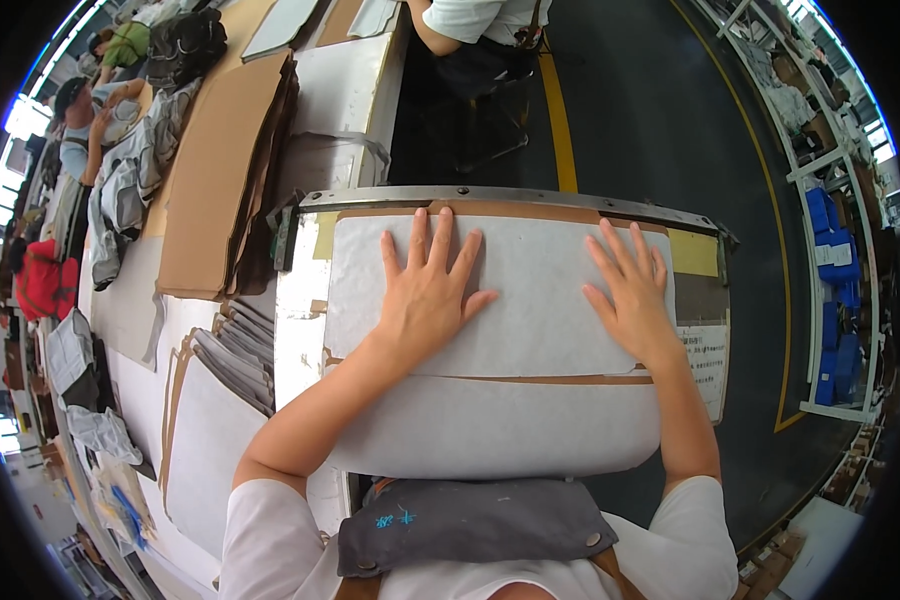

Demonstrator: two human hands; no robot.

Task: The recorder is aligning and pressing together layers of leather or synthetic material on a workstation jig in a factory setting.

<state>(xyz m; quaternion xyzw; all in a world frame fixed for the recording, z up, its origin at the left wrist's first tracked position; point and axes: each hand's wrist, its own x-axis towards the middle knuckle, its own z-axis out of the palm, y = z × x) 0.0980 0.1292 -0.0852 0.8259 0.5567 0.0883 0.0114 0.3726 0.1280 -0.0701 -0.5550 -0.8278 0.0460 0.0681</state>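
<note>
A pale grey-white sheet (530,310) lies flat on a small work table, with brown cardboard (500,211) showing along its far and near edges. My left hand (425,290) presses on its left half, fingers spread and tips at the far edge. On the right half rests my right hand (632,300), also flat with its fingers apart. Neither hand holds anything. A second pale piece (500,425) drapes over the near side, close to my grey apron (470,530). A metal bar (510,199) runs along the far edge of the table, just beyond my fingertips.
Brown cardboard sheets (220,180) are piled on the long table at left, with stacked grey pieces (235,360) nearer. Another person (480,30) sits ahead. Shelving with blue bins (837,257) stands at right, past a yellow floor line (558,120).
</note>
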